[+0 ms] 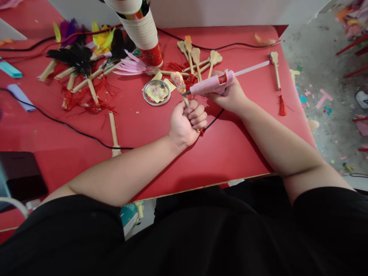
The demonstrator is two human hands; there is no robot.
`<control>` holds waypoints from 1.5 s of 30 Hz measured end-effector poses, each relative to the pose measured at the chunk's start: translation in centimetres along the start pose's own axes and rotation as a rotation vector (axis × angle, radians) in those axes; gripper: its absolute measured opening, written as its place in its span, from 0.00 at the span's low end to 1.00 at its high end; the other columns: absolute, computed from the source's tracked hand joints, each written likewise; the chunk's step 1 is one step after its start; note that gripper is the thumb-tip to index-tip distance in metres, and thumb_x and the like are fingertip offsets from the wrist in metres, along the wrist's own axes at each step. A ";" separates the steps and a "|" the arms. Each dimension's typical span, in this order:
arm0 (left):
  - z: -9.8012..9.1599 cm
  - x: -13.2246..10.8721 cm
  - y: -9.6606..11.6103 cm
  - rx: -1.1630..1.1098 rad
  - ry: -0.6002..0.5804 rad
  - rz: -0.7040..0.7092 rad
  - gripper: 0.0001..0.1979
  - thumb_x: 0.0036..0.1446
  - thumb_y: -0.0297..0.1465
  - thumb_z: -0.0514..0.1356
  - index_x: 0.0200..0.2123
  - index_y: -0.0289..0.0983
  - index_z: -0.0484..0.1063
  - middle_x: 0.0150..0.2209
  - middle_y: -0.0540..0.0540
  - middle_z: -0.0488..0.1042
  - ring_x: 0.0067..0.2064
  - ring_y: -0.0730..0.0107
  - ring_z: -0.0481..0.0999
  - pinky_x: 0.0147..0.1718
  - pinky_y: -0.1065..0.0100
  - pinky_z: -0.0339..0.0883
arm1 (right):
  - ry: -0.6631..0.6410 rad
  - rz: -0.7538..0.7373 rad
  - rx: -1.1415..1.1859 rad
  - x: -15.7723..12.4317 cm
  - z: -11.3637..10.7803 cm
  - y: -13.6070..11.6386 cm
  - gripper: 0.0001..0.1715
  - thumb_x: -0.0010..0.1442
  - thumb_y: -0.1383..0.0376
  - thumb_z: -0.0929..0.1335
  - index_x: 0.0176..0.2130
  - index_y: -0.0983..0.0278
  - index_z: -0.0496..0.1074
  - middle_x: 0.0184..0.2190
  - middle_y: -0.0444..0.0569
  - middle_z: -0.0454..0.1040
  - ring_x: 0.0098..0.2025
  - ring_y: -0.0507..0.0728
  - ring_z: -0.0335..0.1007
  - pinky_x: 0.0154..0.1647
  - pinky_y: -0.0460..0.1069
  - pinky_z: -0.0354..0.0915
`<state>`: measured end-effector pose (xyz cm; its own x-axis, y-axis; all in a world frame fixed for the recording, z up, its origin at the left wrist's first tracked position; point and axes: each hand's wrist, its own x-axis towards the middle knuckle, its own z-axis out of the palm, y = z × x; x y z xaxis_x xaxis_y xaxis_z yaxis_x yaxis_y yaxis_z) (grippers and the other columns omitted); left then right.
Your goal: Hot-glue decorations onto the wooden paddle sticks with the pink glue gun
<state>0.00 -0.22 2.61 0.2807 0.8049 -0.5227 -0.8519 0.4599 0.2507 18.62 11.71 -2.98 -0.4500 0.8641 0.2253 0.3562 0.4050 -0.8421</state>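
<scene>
My left hand [188, 120] is closed around the handle of a small wooden stick [178, 82] held upright, its wide head coated with pinkish-orange bits. A red tassel shows below that fist. In my right hand [230, 96] is a pink hot glue gun [211, 84], with a long glue stick [251, 69] poking out of its back. The gun's nozzle is at the stick's neck, just under the coated head; whether it touches I cannot tell. Just left of the hands lies a round metal lid [156, 92] with yellowish scraps in it.
Wooden sticks with red tassels [196, 57] lie behind the gun, and another stick [275, 71] is at the right. Feathered sticks [92, 90] crowd the left back. Stacked paper cups [142, 32] stand at the back. A black cord [63, 122] crosses the table [230, 153]; a phone [23, 174] lies left.
</scene>
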 end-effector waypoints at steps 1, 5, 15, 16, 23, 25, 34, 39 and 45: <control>0.0 0.0 0.0 -0.007 -0.004 0.000 0.24 0.81 0.33 0.49 0.28 0.42 0.45 0.20 0.56 0.48 0.17 0.77 0.51 0.16 0.73 0.45 | 0.002 0.005 0.002 0.0 0.0 0.0 0.33 0.57 0.42 0.85 0.43 0.57 0.72 0.38 0.50 0.77 0.50 0.68 0.79 0.61 0.65 0.82; 0.0 0.0 0.0 -0.025 -0.025 -0.017 0.25 0.82 0.33 0.48 0.28 0.43 0.43 0.20 0.56 0.47 0.17 0.77 0.51 0.16 0.73 0.44 | 0.009 0.003 0.007 0.0 0.0 -0.2 0.32 0.57 0.43 0.85 0.44 0.58 0.73 0.40 0.52 0.78 0.51 0.68 0.80 0.62 0.65 0.81; -0.2 0.1 0.2 -0.045 -0.048 -0.058 0.25 0.82 0.32 0.47 0.28 0.43 0.43 0.19 0.56 0.48 0.15 0.78 0.52 0.15 0.73 0.43 | 0.019 -0.030 0.013 0.0 0.0 0.3 0.33 0.57 0.43 0.86 0.45 0.59 0.76 0.42 0.53 0.80 0.52 0.70 0.82 0.62 0.67 0.83; -0.2 0.1 0.2 -0.045 -0.046 -0.061 0.25 0.82 0.32 0.48 0.28 0.43 0.44 0.19 0.56 0.48 0.15 0.78 0.52 0.15 0.73 0.43 | 0.020 -0.032 0.015 0.0 0.0 0.3 0.33 0.56 0.43 0.86 0.45 0.59 0.76 0.42 0.53 0.80 0.52 0.70 0.83 0.62 0.66 0.83; -0.4 0.0 0.2 -0.039 -0.047 -0.073 0.25 0.81 0.31 0.48 0.27 0.42 0.44 0.19 0.56 0.47 0.15 0.78 0.51 0.15 0.73 0.42 | 0.045 0.005 0.028 0.2 0.0 0.1 0.35 0.54 0.40 0.87 0.45 0.58 0.76 0.42 0.53 0.82 0.54 0.71 0.83 0.62 0.67 0.83; -0.4 0.0 0.2 -0.035 -0.056 -0.076 0.25 0.81 0.31 0.48 0.27 0.42 0.44 0.19 0.56 0.47 0.15 0.78 0.51 0.15 0.73 0.42 | 0.043 0.007 0.048 0.2 -0.1 0.0 0.36 0.53 0.40 0.87 0.44 0.58 0.76 0.42 0.53 0.82 0.54 0.71 0.83 0.61 0.67 0.84; -0.3 0.0 0.2 -0.044 -0.045 -0.092 0.25 0.81 0.31 0.48 0.27 0.43 0.43 0.19 0.56 0.46 0.15 0.77 0.51 0.16 0.73 0.41 | -0.026 0.028 0.048 -0.1 -0.6 -0.5 0.33 0.52 0.45 0.88 0.39 0.57 0.73 0.39 0.50 0.80 0.51 0.67 0.83 0.59 0.65 0.84; -0.7 0.1 0.1 -0.047 -0.067 -0.091 0.26 0.81 0.34 0.51 0.27 0.43 0.44 0.19 0.56 0.47 0.15 0.77 0.51 0.16 0.72 0.41 | -0.019 0.013 0.053 -0.1 -0.4 -0.6 0.36 0.51 0.41 0.87 0.39 0.57 0.72 0.37 0.48 0.80 0.48 0.66 0.83 0.58 0.65 0.84; -0.9 0.2 0.0 -0.021 -0.075 -0.086 0.27 0.82 0.36 0.51 0.27 0.42 0.45 0.19 0.56 0.48 0.15 0.78 0.52 0.16 0.73 0.42 | -0.017 0.017 0.063 0.0 -0.3 -0.4 0.36 0.51 0.41 0.87 0.41 0.56 0.72 0.40 0.50 0.82 0.50 0.67 0.83 0.60 0.65 0.84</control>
<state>-0.36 -0.36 1.75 0.3844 0.7890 -0.4793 -0.8321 0.5210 0.1903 18.72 11.66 -2.54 -0.4587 0.8652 0.2026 0.3120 0.3703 -0.8749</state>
